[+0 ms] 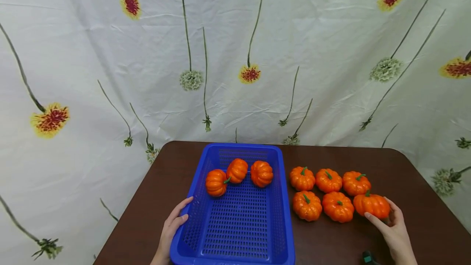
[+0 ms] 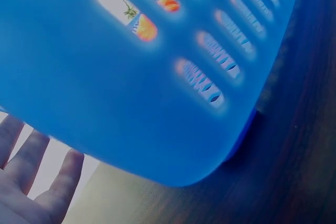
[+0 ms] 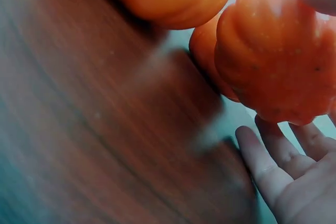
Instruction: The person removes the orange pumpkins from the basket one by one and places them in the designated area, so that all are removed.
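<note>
A blue plastic basket stands on the table, with three small orange pumpkins, one of them this pumpkin, toward its far end. My left hand touches the basket's left rim, its fingers fairly straight; the left wrist view shows the fingertips right at the rim's edge. At the right, my right hand holds an orange pumpkin between thumb and fingers. In the right wrist view this pumpkin sits above the fingers and overlaps another pumpkin behind it.
Right of the basket, several more pumpkins stand in two rows on the dark brown table, including a front one beside the held pumpkin. A small dark object lies near the right forearm. A flowered cloth hangs behind the table.
</note>
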Available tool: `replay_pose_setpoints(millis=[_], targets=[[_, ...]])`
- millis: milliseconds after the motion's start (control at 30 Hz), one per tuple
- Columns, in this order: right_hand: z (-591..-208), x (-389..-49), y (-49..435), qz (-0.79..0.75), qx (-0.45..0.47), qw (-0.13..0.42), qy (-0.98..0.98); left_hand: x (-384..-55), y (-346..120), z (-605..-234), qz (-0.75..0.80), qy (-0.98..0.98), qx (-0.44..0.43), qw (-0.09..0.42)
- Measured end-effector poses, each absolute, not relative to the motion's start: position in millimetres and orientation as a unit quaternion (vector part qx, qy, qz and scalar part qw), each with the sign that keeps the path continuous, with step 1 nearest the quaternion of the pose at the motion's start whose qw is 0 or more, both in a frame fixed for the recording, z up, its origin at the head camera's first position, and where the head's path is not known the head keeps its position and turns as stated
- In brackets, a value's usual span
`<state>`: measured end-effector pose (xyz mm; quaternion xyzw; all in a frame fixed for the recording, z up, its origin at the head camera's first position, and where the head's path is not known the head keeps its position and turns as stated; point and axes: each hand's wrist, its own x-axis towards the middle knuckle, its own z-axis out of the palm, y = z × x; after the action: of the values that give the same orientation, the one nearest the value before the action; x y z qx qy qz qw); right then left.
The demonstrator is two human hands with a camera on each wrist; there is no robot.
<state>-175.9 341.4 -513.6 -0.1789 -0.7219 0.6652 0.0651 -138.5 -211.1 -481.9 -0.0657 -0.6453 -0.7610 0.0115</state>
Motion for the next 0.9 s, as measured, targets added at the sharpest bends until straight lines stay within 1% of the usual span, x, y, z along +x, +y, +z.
replay_pose_setpoints(millis=[233, 500, 700, 900], targets=[[-520.5, -175.2, 346.2, 0.649, -0.164, 0.044, -0.742, -139.1, -211.5, -482.1, -0.767, -0.637, -0.078, 0.009], [-519.2, -175.9, 350.3, 0.613, -0.141, -0.011, -0.777, -138.7, -211.0, -482.4, -0.764, -0.640, -0.075, 0.014], [-511.3, -181.1, 348.5, 0.583, -0.161, -0.046, -0.795, -137.6, -211.3, -482.0, -0.765, -0.640, -0.070, 0.008], [-505.4, -184.7, 346.2, 0.558, -0.196, -0.066, -0.804, -137.4, -211.4, -481.2, -0.768, -0.637, -0.070, -0.002]])
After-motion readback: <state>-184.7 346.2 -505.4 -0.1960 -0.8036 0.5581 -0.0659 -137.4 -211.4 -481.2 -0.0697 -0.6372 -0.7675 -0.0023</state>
